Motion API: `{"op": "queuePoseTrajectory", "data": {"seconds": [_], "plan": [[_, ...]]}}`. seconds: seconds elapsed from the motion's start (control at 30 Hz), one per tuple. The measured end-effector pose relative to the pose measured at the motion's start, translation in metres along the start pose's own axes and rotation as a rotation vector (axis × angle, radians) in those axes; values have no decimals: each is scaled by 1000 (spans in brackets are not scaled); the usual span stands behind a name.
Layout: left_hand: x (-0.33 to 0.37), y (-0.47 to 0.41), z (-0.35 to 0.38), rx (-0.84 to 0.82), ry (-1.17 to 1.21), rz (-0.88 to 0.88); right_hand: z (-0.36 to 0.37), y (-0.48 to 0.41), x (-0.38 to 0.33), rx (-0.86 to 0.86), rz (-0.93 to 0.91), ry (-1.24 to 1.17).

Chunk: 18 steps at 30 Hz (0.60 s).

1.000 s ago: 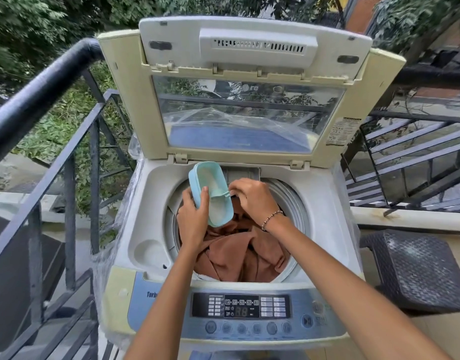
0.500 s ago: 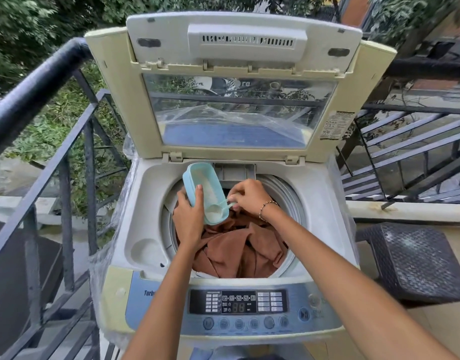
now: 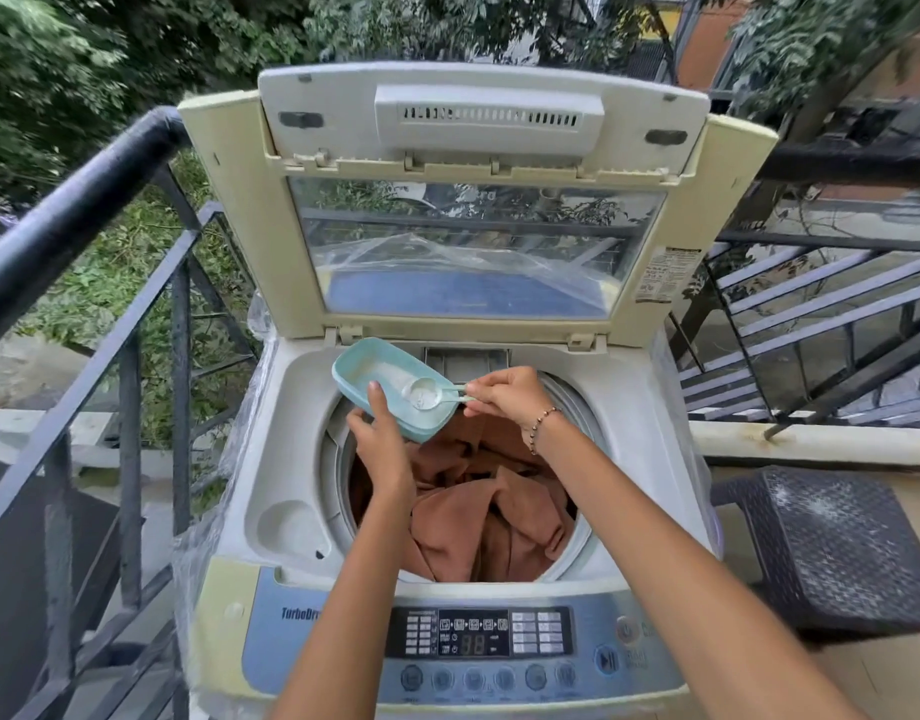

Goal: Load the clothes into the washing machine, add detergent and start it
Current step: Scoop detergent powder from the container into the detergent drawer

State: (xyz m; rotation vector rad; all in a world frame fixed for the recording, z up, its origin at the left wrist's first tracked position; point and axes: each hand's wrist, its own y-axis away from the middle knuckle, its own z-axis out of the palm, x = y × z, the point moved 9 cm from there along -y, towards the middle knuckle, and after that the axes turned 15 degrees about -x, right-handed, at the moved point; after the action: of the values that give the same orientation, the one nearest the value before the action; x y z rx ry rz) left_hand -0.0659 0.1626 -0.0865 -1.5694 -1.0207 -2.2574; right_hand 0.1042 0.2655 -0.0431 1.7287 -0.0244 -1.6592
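Observation:
A top-loading washing machine stands with its lid raised. Brown clothes fill the drum. My left hand grips a light teal detergent tub holding white powder, tilted above the drum's back left rim. My right hand pinches the handle of a small scoop, heaped with powder, just above the tub's near end. The control panel at the front shows a lit display reading 88.
A black metal railing runs along the left, and more railing bars stand at the right. A dark woven stool sits right of the machine. Clear plastic wrap covers the machine's sides. Trees stand behind.
My right hand has drawn the scoop out of the tub with powder on it. The tub has tilted flatter in my left hand. The camera has moved closer.

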Motion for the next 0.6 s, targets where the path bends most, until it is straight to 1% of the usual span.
{"op": "queuePoseTrajectory", "data": {"seconds": [0.1, 0.33, 0.47, 0.6], "plan": [[-4, -2, 14, -49, 119, -10, -11, -1, -13, 58, -48, -44], [-13, -3, 17, -38, 207, -34, -48, 1, -34, 243, -143, -104], [-16, -4, 14, -22, 216, -43, -65, -1, -35, 370, -168, -10], [-16, -5, 10, -10, 193, -37, -61, -4, -30, 405, -225, 125]]}}
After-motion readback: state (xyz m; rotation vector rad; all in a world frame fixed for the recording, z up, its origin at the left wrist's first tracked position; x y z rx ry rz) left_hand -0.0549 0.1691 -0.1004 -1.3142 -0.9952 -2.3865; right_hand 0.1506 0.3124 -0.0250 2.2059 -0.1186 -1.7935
